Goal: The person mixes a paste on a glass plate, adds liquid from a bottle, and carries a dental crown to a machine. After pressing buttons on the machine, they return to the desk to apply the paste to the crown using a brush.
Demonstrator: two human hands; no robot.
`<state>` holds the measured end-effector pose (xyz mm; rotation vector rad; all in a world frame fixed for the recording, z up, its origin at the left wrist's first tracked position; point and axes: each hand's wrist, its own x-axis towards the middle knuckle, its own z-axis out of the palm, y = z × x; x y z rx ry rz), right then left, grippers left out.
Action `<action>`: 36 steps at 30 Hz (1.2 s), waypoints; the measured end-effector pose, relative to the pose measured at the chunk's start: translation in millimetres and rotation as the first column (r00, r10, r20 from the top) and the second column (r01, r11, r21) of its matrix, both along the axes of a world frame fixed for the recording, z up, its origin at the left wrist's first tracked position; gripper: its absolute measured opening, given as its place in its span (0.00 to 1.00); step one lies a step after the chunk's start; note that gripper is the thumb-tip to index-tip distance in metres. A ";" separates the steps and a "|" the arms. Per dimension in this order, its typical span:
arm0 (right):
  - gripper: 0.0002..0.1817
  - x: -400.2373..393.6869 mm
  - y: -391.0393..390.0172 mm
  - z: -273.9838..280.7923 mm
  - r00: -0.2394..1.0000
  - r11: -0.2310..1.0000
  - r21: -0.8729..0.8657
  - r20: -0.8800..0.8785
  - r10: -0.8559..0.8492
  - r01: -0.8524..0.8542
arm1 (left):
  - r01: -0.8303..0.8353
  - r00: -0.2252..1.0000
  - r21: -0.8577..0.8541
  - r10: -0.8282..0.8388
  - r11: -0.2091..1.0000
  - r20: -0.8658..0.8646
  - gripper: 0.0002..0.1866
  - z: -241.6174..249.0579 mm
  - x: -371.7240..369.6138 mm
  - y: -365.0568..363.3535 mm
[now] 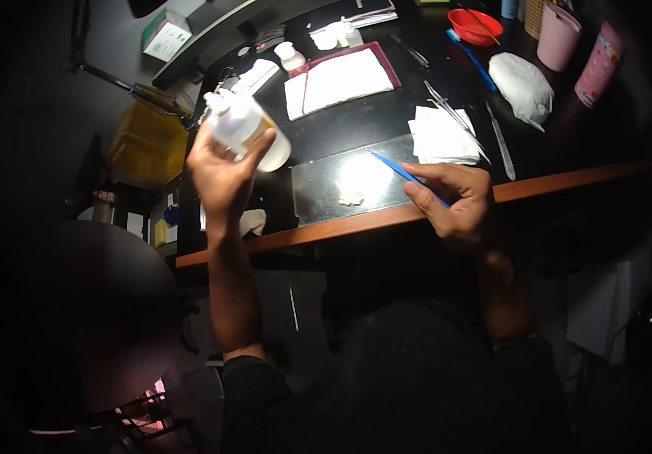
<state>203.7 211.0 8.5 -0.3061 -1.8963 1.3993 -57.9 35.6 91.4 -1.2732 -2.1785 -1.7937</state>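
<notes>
The left hand (220,180) has its fingers wrapped around a cloudy white bottle (241,125), up over the left part of the table (329,138). The right hand (460,203) pinches a thin blue tool (395,168) in its fingers, its tip over a shiny flat plate (312,198). A little pale lump (351,199) sits on the plate.
</notes>
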 end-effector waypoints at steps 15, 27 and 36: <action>0.13 1.2 -1.4 4.4 1.000 1.000 0.022 0.014 0.017 -0.017 | -0.168 0.985 0.022 0.169 0.986 -0.022 0.41 -25.7 -28.2 1.0; 0.13 -1.0 -6.0 6.6 1.000 1.000 0.020 -0.008 -0.009 0.009 | -0.468 0.871 -0.247 0.396 0.849 -0.290 0.20 -32.1 -81.2 -49.8; 0.13 1.4 -3.0 10.7 0.999 0.998 0.067 0.043 0.003 -0.005 | -0.147 0.985 0.217 0.163 0.965 -0.059 0.10 6.7 -56.3 -10.1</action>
